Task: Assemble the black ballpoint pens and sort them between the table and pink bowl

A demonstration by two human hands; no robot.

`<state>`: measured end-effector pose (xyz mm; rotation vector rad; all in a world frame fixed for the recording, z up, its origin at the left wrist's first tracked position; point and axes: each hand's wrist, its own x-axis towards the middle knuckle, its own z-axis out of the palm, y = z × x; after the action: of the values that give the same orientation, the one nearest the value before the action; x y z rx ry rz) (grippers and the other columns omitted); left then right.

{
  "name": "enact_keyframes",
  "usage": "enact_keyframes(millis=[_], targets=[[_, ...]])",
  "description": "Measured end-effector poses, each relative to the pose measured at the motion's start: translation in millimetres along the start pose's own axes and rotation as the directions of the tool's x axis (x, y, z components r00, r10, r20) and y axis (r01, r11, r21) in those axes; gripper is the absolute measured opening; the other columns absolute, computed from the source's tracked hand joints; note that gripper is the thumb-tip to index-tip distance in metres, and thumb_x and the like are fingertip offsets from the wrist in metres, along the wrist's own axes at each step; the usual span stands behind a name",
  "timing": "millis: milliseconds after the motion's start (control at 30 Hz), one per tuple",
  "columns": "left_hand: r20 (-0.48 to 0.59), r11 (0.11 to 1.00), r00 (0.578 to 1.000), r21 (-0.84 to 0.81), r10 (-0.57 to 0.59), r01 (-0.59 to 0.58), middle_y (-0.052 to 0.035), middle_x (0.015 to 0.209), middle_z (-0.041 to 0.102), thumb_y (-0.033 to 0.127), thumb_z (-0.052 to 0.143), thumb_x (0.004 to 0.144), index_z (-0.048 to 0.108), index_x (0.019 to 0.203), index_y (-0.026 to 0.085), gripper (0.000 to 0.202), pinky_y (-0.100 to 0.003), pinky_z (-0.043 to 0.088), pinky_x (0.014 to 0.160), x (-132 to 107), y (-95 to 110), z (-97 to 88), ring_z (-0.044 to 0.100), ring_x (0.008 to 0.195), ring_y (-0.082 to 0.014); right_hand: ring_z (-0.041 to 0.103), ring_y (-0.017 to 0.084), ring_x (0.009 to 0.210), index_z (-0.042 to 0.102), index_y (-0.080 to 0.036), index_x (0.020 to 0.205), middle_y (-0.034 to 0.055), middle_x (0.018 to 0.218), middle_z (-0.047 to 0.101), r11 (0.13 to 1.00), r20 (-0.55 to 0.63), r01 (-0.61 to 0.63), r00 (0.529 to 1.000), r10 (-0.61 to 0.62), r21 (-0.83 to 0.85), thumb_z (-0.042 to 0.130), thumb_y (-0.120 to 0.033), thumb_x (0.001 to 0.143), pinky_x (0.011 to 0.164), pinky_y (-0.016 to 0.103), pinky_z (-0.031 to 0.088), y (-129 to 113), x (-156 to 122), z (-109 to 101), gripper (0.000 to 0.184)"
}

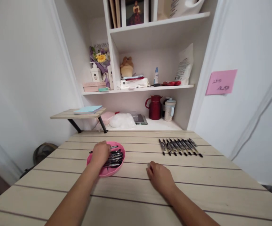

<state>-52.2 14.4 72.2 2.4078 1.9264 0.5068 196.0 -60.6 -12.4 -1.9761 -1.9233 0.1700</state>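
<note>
The forearms point(74, 197) reach over the table point(126, 188). The right hand point(160, 178) rests there in a loose fist, nothing showing in it; the left point(100, 153) bends over pens point(114, 157) in a pink dish point(107, 171) (its grip hidden). More pens point(180, 147) lie rowed at right.

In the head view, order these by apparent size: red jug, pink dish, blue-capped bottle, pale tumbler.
1. Pink dish, partly behind the left hand
2. Red jug
3. Pale tumbler
4. Blue-capped bottle
Apparent size only: the dish is nearest.
</note>
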Motion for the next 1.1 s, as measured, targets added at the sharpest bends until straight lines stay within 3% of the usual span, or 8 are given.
enact_keyframes(millis=[100, 167, 233, 300, 367, 500, 867, 1100], targets=[[-0.013, 0.992, 0.999, -0.121, 0.044, -0.046, -0.0094, 0.093, 0.058, 0.028, 0.039, 0.080, 0.062, 0.086, 0.017, 0.025, -0.030, 0.037, 0.072, -12, 36, 2.1, 0.054, 0.082, -0.0195, 0.057, 0.019, 0.067, 0.056, -0.018, 0.071, 0.0071, 0.067, 0.063, 0.947, -0.050, 0.029, 0.999, -0.014, 0.320, 0.037, -0.041, 0.083, 0.062, 0.028, 0.038, 0, 2, -4, 0.033], [0.052, 0.955, 0.989, -0.274, 0.138, -0.118, -0.0030, 0.077, 0.059, 0.034, 0.039, 0.080, 0.060, 0.079, 0.019, 0.025, -0.024, 0.038, 0.062, -24, 68, 15.8, 0.055, 0.067, -0.0128, 0.056, 0.018, 0.067, 0.057, -0.018, 0.078, 0.0059, 0.069, 0.062, 0.760, -0.114, 0.086, 0.993, -0.016, 0.644, 0.036, -0.049, 0.081, 0.064, 0.028, 0.041, -4, 2, -9, 0.038], [0.294, 0.673, 0.931, -0.736, 0.215, 0.077, 0.0002, 0.061, 0.054, 0.038, 0.040, 0.079, 0.056, 0.076, 0.017, 0.026, -0.021, 0.032, 0.046, -38, 101, 36.4, 0.045, 0.044, -0.0083, 0.057, 0.017, 0.066, 0.056, -0.017, 0.093, 0.0060, 0.077, 0.063, 0.460, -0.118, 0.093, 0.993, 0.026, 0.883, 0.036, -0.054, 0.080, 0.061, 0.028, 0.043, -9, 1, -12, 0.044], [0.424, 0.359, 0.868, -0.877, 0.261, 0.320, 0.0036, 0.054, 0.048, 0.040, 0.044, 0.075, 0.049, 0.071, 0.017, 0.024, -0.019, 0.024, 0.039, -52, 128, 57.7, 0.034, 0.035, -0.0045, 0.054, 0.013, 0.052, 0.054, -0.017, 0.097, 0.0047, 0.073, 0.063, 0.208, -0.013, -0.005, 0.996, 0.083, 0.978, 0.036, -0.058, 0.078, 0.049, 0.026, 0.042, -13, -2, -13, 0.049], [0.478, 0.133, 0.840, -0.878, 0.258, 0.459, 0.0058, 0.052, 0.044, 0.042, 0.049, 0.072, 0.044, 0.071, 0.018, 0.025, -0.017, 0.016, 0.038, -62, 146, 74.3, 0.027, 0.034, -0.0021, 0.040, 0.008, 0.034, 0.053, -0.017, 0.085, 0.0001, 0.057, 0.058, 0.081, 0.116, -0.128, 0.984, 0.138, 0.988, 0.038, -0.062, 0.075, 0.034, 0.021, 0.032, -15, -3, -10, 0.049], [0.519, -0.070, 0.824, -0.835, 0.227, 0.545, 0.0074, 0.053, 0.044, 0.041, 0.057, 0.067, 0.040, 0.081, 0.020, 0.030, -0.015, 0.009, 0.040, -67, 154, 88.4, 0.021, 0.035, 0.0001, 0.022, 0.003, 0.024, 0.046, -0.018, 0.065, -0.0084, 0.034, 0.038, 0.077, 0.230, -0.252, 0.947, 0.223, 0.965, 0.043, -0.062, 0.071, 0.027, 0.016, 0.012, -12, 0, -6, 0.045], [0.504, -0.107, 0.798, -0.820, 0.332, 0.562, 0.0061, 0.056, 0.049, 0.035, 0.062, 0.064, 0.041, 0.086, 0.019, 0.034, -0.017, 0.005, 0.039, -67, 147, 86.5, 0.018, 0.034, 0.0013, 0.021, 0.003, 0.020, 0.040, -0.019, 0.058, -0.0104, 0.031, 0.032, 0.109, 0.231, -0.269, 0.933, 0.277, 0.957, 0.041, -0.057, 0.074, 0.025, 0.016, 0.007, -13, 4, -8, 0.041], [0.530, -0.107, 0.751, -0.785, 0.394, 0.610, 0.0039, 0.062, 0.052, 0.032, 0.058, 0.069, 0.044, 0.097, 0.019, 0.034, -0.017, 0.005, 0.039, -72, 146, 84.7, 0.018, 0.036, 0.0005, 0.045, 0.007, 0.034, 0.042, -0.019, 0.067, 0.0003, 0.058, 0.059, -0.022, 0.170, -0.171, 0.935, 0.312, 0.985, 0.041, -0.059, 0.072, 0.028, 0.017, 0.028, -6, 12, -19, 0.040]])
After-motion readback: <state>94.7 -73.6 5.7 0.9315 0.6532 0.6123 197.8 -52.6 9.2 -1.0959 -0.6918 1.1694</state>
